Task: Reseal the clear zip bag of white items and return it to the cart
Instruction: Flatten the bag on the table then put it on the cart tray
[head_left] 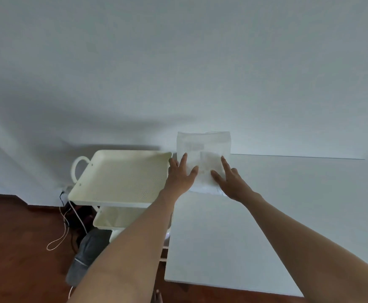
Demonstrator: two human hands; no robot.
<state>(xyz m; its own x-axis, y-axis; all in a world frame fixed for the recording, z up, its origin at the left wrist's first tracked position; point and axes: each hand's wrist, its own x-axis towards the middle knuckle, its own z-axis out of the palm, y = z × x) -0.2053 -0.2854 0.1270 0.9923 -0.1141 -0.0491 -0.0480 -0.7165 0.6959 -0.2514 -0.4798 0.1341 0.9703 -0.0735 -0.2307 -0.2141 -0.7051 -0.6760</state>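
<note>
Clear plastic zip bag of white items (202,158) is lying at frame centre on the white counter (266,215). Left hand (179,176) and right hand (230,182) are pressing it, fingers spread flat, gripping nothing. Likely sealing step; seal state unreadable. Next: lifting it to the cream perforated metal cart (119,178), centre left.

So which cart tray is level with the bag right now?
The upper tray, the large one beside the left hand and bag. The smaller lower tray sits underneath it.
</note>
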